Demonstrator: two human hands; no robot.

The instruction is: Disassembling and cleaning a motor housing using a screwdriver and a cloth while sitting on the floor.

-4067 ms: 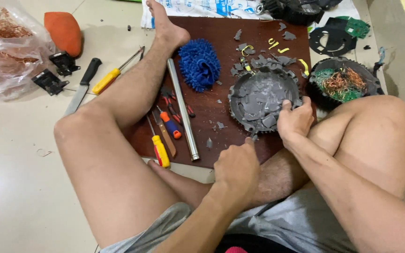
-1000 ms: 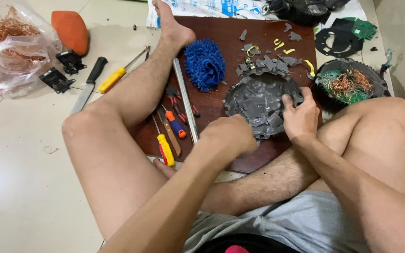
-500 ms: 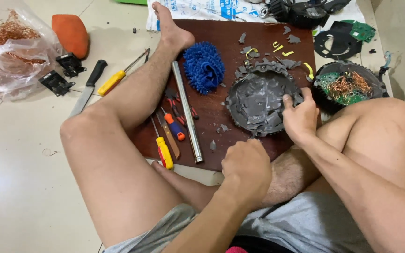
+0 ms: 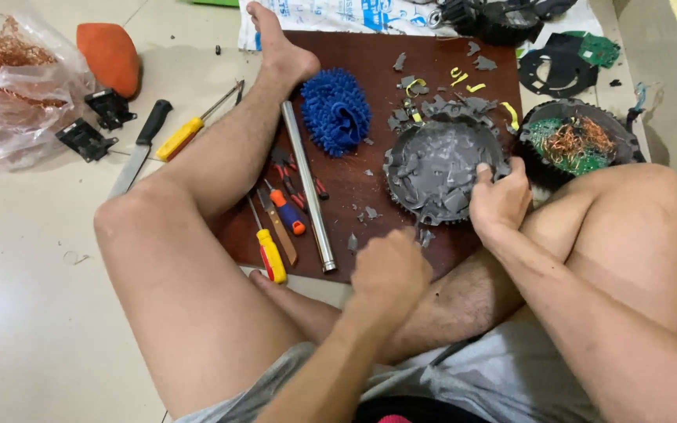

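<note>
Fingers of right hand (image 4: pixel 499 202) curled, gripping rim of grey broken disc (image 4: pixel 442 168); left hand (image 4: pixel 389 270) fisted, contents unseen.

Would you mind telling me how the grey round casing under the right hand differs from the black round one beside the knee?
The grey round casing is broken, full of grey plastic shards; the black round casing looks whole, holding copper wire and a green board. The right hand grips the grey one's rim; the black one lies untouched. The grey one rests on the brown board. Both are round and toothed.
</note>
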